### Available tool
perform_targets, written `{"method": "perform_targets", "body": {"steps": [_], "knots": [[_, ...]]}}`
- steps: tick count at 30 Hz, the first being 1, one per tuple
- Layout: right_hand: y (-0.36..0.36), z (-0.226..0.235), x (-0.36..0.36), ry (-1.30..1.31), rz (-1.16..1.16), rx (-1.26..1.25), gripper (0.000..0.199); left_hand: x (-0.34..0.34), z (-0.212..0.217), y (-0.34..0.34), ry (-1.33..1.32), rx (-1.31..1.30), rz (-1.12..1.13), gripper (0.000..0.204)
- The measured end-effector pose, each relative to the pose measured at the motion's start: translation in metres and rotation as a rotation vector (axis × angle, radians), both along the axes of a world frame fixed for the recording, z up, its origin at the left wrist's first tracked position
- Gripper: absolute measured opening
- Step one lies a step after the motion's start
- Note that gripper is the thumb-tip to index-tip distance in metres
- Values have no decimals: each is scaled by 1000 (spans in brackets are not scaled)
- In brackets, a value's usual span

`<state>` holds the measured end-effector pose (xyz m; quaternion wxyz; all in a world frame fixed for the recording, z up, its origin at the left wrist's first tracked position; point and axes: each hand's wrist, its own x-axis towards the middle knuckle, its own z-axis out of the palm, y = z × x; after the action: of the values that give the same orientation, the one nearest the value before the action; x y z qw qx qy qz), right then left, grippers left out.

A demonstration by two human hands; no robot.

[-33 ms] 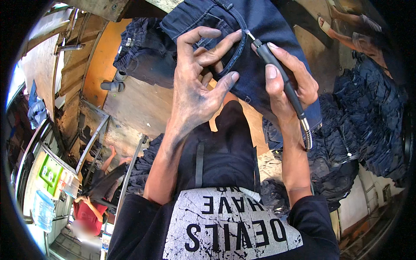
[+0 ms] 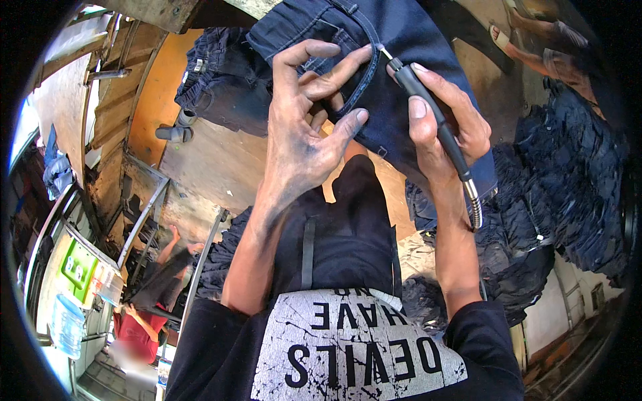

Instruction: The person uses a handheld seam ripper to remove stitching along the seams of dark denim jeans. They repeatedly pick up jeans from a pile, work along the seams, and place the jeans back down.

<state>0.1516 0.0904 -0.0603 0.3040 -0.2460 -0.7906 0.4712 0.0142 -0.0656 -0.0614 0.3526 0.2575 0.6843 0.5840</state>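
Note:
A pair of dark blue jeans [image 2: 418, 40] lies spread in front of me, its stitched, slightly frayed band [image 2: 364, 87] curving down the middle. My left hand [image 2: 307, 120] rests on it with fingers apart; one fingertip presses the band near the tool tip and the thumb reaches its lower end. Some of its other fingers curl underneath and are partly hidden. Between thumb and fingers, my right hand [image 2: 451, 123] grips a black rotary tool handpiece [image 2: 435, 110] like a pen. The thin metal bit touches or nearly touches the band. A spring-sleeved cable runs back along my right wrist.
Heaps of dark denim [image 2: 555, 174] lie at the right, and more dark garments [image 2: 224, 80] at the far left. Sandals [image 2: 175, 132] lie on the board floor. A co-worker in red [image 2: 134, 327] is at the lower left, near a clear water bottle [image 2: 65, 324]. Another person's legs [image 2: 555, 60] show at the top right.

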Motion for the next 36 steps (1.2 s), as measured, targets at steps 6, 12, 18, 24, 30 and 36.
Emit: {"method": "perform_targets", "body": {"steps": [6, 12, 18, 24, 30, 36], "knots": [[-3, -7, 10, 119, -53, -118, 25, -18, -12, -3, 267, -58, -41, 80], [-12, 31, 71, 48, -134, -67, 26, -144, 12, 23, 620, 48, -28, 72], [-7, 2, 87, 37, -186, -98, 26, -15, 23, 14, 445, -165, 595, 100], [1, -7, 109, 184, -233, -344, 29, 169, -7, 45, -653, -116, 395, 122], [18, 3, 154, 25, -112, -38, 26, 145, 3, 35, -486, -64, 218, 95], [20, -6, 165, 10, 18, 105, 25, 156, -3, 43, -412, -100, 269, 110]]}}
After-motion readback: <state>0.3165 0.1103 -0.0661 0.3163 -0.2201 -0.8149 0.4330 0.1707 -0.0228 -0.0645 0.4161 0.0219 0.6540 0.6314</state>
